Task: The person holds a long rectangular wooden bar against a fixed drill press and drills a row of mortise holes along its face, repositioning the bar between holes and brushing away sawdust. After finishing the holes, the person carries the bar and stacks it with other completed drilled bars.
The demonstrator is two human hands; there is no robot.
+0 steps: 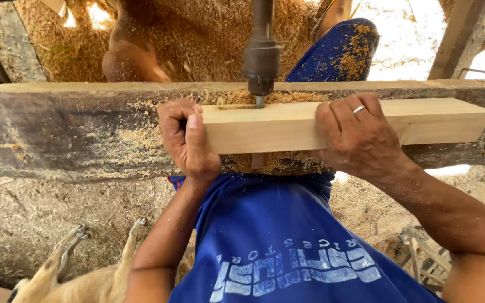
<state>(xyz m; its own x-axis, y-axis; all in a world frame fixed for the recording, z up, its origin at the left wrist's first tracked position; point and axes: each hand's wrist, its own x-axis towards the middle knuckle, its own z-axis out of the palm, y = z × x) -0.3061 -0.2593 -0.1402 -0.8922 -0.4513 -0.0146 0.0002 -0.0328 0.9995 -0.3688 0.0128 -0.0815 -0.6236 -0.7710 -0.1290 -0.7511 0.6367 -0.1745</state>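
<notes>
A pale squared wood block (433,119) lies lengthwise on a dark, worn machine table (57,134). My left hand (186,139) grips the block's left end, thumb on its front face. Over the block's middle right, my right hand (360,134), wearing a ring, wraps around it. A dark metal drill chuck with its bit (261,59) comes down from above and touches the block's top edge between my hands. Sawdust is piled around the bit.
Sawdust covers the ground and the table. A tan animal (74,275) lies at the lower left beside my blue shirt. A bare leg (133,53) and a blue-clad leg (338,50) show beyond the table. A wooden post (458,39) stands at upper right.
</notes>
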